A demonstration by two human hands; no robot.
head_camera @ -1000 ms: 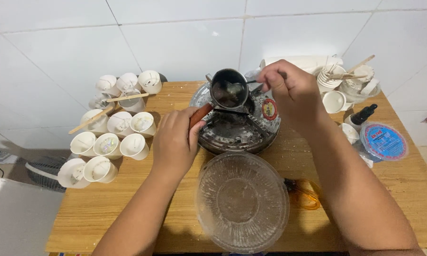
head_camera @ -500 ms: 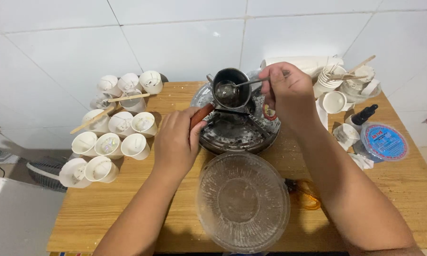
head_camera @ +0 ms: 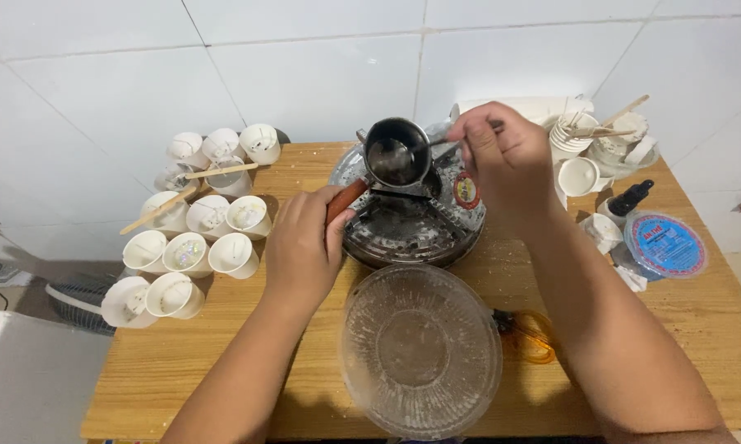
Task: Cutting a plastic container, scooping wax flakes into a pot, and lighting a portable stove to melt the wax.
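My left hand (head_camera: 303,245) grips the reddish handle (head_camera: 346,198) of a small dark metal pot (head_camera: 397,154). The pot sits at the far side of a round, stained metal cooker (head_camera: 411,224) in the middle of the wooden table (head_camera: 165,370). My right hand (head_camera: 502,156) holds a metal spoon (head_camera: 436,141) by its handle, and the spoon's bowl dips into the dark liquid inside the pot. A ribbed glass lid (head_camera: 420,349) lies on the table just in front of the cooker, between my forearms.
Several white cups (head_camera: 189,247) with wicks and wooden sticks are clustered at the table's left. At the right stand stacked white cups (head_camera: 574,136), a dark dropper bottle (head_camera: 629,199) and a blue round lid (head_camera: 664,245). An orange cord (head_camera: 530,333) lies beside the glass lid. A white tiled wall stands behind.
My right hand has shifted the spoon around inside the pot, out to the right and back. My left hand stays on the pot handle.
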